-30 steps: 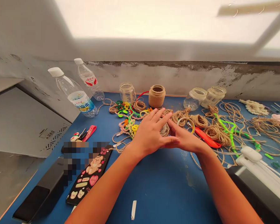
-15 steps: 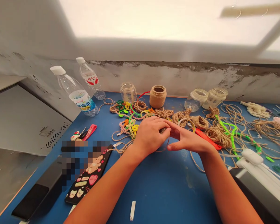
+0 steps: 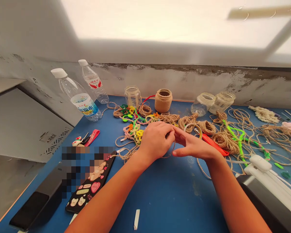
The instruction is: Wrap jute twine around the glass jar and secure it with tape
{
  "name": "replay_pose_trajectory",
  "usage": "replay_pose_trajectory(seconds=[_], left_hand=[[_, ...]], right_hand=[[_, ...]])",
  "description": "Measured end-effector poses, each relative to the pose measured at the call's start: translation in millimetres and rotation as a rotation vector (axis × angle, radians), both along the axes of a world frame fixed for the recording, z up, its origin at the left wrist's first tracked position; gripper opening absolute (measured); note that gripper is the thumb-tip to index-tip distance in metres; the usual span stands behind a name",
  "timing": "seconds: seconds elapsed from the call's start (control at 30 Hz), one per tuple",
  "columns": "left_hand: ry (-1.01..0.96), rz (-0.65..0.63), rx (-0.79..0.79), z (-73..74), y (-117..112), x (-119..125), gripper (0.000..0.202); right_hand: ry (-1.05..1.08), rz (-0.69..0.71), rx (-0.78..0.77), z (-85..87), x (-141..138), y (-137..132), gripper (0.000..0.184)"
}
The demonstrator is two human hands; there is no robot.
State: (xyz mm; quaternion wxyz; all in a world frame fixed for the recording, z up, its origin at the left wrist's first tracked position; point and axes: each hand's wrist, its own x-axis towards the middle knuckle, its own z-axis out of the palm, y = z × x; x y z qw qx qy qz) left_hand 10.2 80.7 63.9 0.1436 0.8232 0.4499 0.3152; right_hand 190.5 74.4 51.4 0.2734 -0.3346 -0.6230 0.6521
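My left hand [image 3: 155, 141] is curled over a small coil of jute twine [image 3: 171, 135] in the middle of the blue table [image 3: 165, 197], fingers closed on it. My right hand [image 3: 195, 146] meets it from the right, fingertips pinching at the same coil, thumb stretched out below. Most of the coil is hidden under the fingers. A loose strand of twine [image 3: 126, 152] trails off to the left of my left wrist.
Several jute coils [image 3: 224, 139], coloured clips [image 3: 134, 129], a red comb [image 3: 214, 142], a green pipe cleaner [image 3: 237, 134], a twine-wrapped jar [image 3: 163, 100], glass jars [image 3: 133, 95], two water bottles [image 3: 81, 100], a phone [image 3: 88, 186], keys [image 3: 86, 138], a white device [image 3: 269, 176].
My left hand went from spread flat to curled shut over the coil. My right hand's fingers came in to pinch it. Both hands stayed in place.
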Motion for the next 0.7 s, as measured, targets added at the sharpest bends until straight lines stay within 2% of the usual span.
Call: replay_pose_trajectory(seconds=[0.13,0.27,0.37,0.5,0.6,0.7], left_hand=[[-0.070,-0.058,-0.071,-0.2,3,-5,0.027],[-0.338,-0.124,-0.249,1.8,7,-11,0.034],[-0.585,-0.118,-0.415,1.4,11,-15,0.036],[-0.804,-0.106,-0.423,-4.4,17,-19,0.037],[-0.730,-0.083,-0.421,-3.3,20,-23,0.041],[-0.477,-0.015,-0.437,6.8,16,-29,0.047]], right_hand=[[-0.023,-0.051,0.054,-3.1,-3,2,0.093],[-0.057,-0.087,0.108,-10.5,-4,5,0.088],[-0.093,-0.125,0.101,-15.1,-4,6,0.089],[-0.090,-0.153,0.093,-17.1,-7,6,0.095],[-0.103,-0.168,0.099,-16.9,-11,5,0.098],[-0.118,-0.181,0.121,-17.7,-13,4,0.093]])
